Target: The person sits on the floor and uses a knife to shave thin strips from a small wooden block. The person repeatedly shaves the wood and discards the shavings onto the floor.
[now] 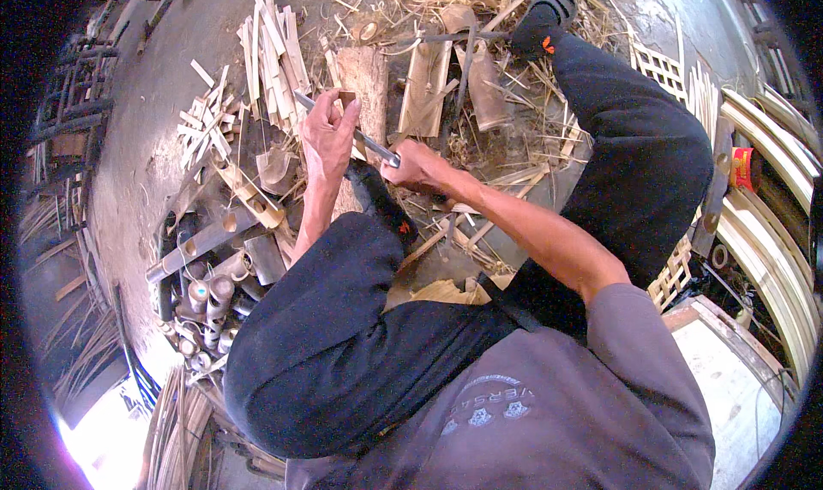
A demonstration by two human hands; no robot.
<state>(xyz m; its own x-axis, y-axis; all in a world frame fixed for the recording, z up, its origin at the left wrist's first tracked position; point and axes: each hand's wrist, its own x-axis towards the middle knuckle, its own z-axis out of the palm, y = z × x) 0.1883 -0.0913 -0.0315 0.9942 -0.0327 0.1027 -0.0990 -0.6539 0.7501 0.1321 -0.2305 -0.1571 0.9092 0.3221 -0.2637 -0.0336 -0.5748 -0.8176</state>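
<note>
Grey metal blade (pixel 369 142), long and narrow, slants across the middle of the view between the person's two hands, its far end showing past the left one. From the left, a heap of bamboo tubes (pixel 220 294) lies beside the bent left knee, with short pale sticks (pixel 202 133) scattered beyond it and a bundle of flat strips (pixel 273 61) fanned out on the floor. Next comes the left hand (pixel 326 132), its fingers curled in around a small brown piece (pixel 347 98) whose end shows by the thumb; whether they also press on the blade cannot be told. A thick wooden block (pixel 363 72) lies just beyond. The right hand (pixel 414 166) is wrapped tight around the near end of the blade. Farther right are a split bamboo trough (pixel 425 89), a brown tube section (pixel 486 89) and, past the outstretched right leg, long pale strips (pixel 769 263). I judge the step to be trimming or shaving the piece by hand. The next move calls for a firm left hold and a controlled right-hand stroke, clear of the left fingers.
</note>
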